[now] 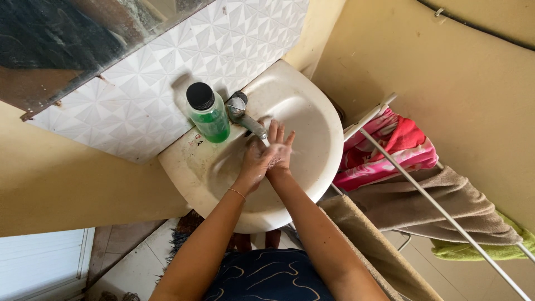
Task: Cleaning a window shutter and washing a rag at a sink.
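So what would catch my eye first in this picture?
Probably the left hand and right hand pressed together over the white basin, just below the metal tap. Next, the bottle of green liquid on the basin's rim, and the pink towel on the rack at right.

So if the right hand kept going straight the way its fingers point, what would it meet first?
Probably the metal tap. The right hand is pressed against the left hand over the white basin, its fingers aimed up towards the spout; depth is unclear.
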